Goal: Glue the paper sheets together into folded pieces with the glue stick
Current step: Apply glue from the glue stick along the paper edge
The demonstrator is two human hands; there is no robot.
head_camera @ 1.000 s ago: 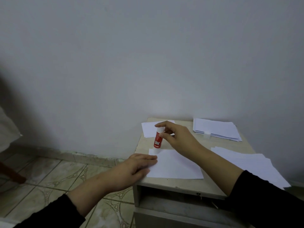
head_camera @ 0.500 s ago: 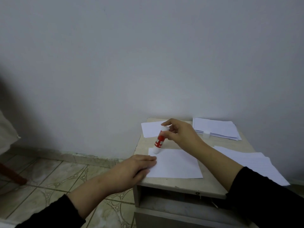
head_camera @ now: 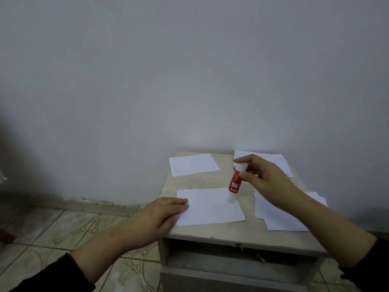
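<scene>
A white paper sheet lies on the small beige table. My left hand rests flat on the sheet's left edge, fingers straight. My right hand pinches the top of a red and white glue stick, which stands tip down on the sheet's upper right part.
A folded white piece lies at the table's back left. A stack of sheets sits at the back right, partly behind my right hand. Loose sheets overhang the right side. Below the tabletop is an open drawer slot. Tiled floor lies to the left.
My right hand has dragged the glue stick from the sheet's upper left corner across to its upper right part. My left hand stays on the left edge.
</scene>
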